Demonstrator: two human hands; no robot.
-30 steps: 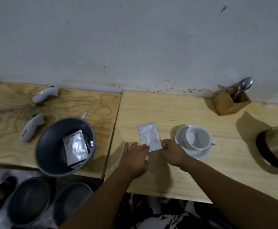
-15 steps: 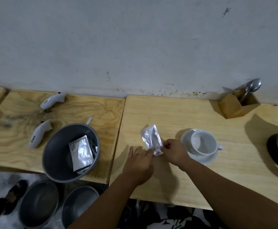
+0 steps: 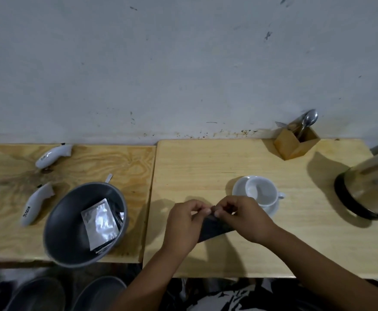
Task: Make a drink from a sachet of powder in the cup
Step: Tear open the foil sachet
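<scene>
My left hand (image 3: 183, 223) and my right hand (image 3: 241, 217) pinch the top edge of one sachet (image 3: 215, 227) between them, above the right wooden table (image 3: 206, 167). The sachet hangs below my fingers and looks dark here, its face turned away. Just right of my hands, a white cup (image 3: 261, 190) stands empty on its white saucer (image 3: 271, 209). A metal kettle (image 3: 369, 187) sits at the right edge. More silver sachets (image 3: 99, 223) lie in a grey bowl (image 3: 58, 225) on the left table.
A wooden holder (image 3: 295, 143) with spoons and a fork stands at the back right by the wall. Two white handheld devices (image 3: 53, 152) (image 3: 36, 204) lie on the left table. Two grey bowls (image 3: 98, 292) sit on the floor below.
The sachet has been lifted off the table and turned so its top edge sits between both hands' fingertips. My view has shifted, bringing the kettle further into view.
</scene>
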